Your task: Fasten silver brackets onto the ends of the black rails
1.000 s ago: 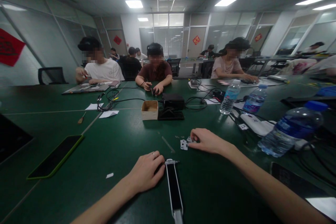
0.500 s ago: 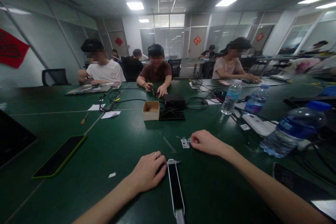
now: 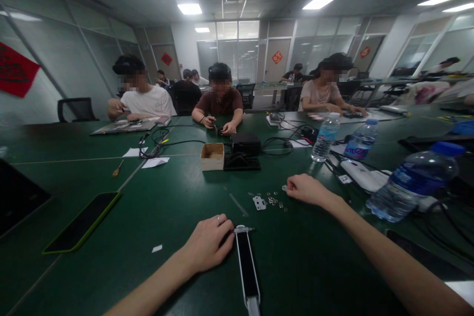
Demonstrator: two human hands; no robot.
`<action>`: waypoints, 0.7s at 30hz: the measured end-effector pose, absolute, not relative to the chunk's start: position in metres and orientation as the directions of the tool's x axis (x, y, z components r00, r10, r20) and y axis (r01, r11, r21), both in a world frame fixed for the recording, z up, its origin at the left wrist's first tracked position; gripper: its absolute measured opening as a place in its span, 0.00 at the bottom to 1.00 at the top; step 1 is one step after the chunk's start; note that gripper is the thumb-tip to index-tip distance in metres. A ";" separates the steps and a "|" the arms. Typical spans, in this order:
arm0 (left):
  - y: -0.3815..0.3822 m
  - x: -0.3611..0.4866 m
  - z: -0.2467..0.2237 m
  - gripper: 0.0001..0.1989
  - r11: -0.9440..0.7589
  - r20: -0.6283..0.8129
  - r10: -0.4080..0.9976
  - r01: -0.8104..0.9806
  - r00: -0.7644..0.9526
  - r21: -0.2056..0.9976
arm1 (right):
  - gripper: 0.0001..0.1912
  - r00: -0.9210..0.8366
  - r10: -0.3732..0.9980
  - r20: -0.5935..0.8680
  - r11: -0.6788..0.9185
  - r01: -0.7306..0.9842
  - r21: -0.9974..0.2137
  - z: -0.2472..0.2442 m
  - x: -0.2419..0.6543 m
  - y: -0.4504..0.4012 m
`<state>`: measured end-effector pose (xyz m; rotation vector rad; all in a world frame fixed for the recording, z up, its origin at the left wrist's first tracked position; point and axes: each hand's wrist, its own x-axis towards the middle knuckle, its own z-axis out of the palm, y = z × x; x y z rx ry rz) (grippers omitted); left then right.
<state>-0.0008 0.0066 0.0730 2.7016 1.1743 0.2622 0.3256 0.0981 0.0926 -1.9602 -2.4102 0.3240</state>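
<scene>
Holed metal plate (image 3: 259, 203): lying flat, well in from the far edge of the table (image 3: 177, 192). Loose metal rings (image 3: 273, 201) sit beside it, spread — presumably so each can be gripped singly. Right hand (image 3: 307, 190): fingertips pinching a small metal piece (image 3: 284, 188). Left hand (image 3: 209, 242): palm down by the slim white-framed device (image 3: 247, 261) — perhaps steadying it; its grip cannot be told.

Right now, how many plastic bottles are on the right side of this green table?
3: a white-capped bottle, a blue-capped bottle just right of it, and a large bottle nearest the camera.
</scene>
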 end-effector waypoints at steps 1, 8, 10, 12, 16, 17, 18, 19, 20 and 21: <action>0.007 -0.001 0.073 0.07 -0.671 0.090 0.735 0.702 0.672 0.238 | 0.05 -0.215 0.969 -0.117 0.194 0.966 -0.169 0.093 0.324 0.097; 0.008 -0.001 0.071 0.07 -0.677 0.096 0.731 0.700 0.676 0.227 | 0.08 -0.425 0.904 -0.058 0.403 0.888 -0.220 0.099 0.302 0.084; 0.008 0.000 0.071 0.07 -0.677 0.094 0.731 0.702 0.675 0.222 | 0.07 -0.465 0.881 -0.082 0.434 0.865 -0.251 0.096 0.296 0.083; 0.007 0.000 0.071 0.07 -0.677 0.093 0.731 0.702 0.676 0.222 | 0.07 -0.475 0.876 -0.083 0.440 0.858 -0.265 0.092 0.293 0.082; 0.007 -0.001 0.071 0.07 -0.680 0.100 0.728 0.696 0.678 0.229 | 0.08 -0.493 0.868 -0.066 0.454 0.839 -0.301 0.087 0.293 0.084; 0.007 -0.001 0.071 0.07 -0.680 0.102 0.728 0.696 0.678 0.230 | 0.08 -0.496 0.865 -0.068 0.456 0.836 -0.305 0.087 0.294 0.084; 0.007 -0.001 0.072 0.07 -0.680 0.102 0.728 0.695 0.678 0.233 | 0.08 -0.497 0.865 -0.068 0.457 0.835 -0.306 0.086 0.294 0.085; 0.007 -0.002 0.072 0.07 -0.679 0.100 0.729 0.695 0.677 0.236 | 0.09 -0.496 0.866 -0.063 0.456 0.836 -0.307 0.086 0.294 0.085; 0.007 -0.001 0.072 0.07 -0.677 0.100 0.730 0.696 0.676 0.237 | 0.09 -0.493 0.868 -0.052 0.456 0.835 -0.307 0.086 0.294 0.084; 0.007 -0.001 0.073 0.07 -0.676 0.098 0.731 0.697 0.675 0.239 | 0.10 -0.493 0.869 -0.040 0.459 0.834 -0.307 0.086 0.293 0.084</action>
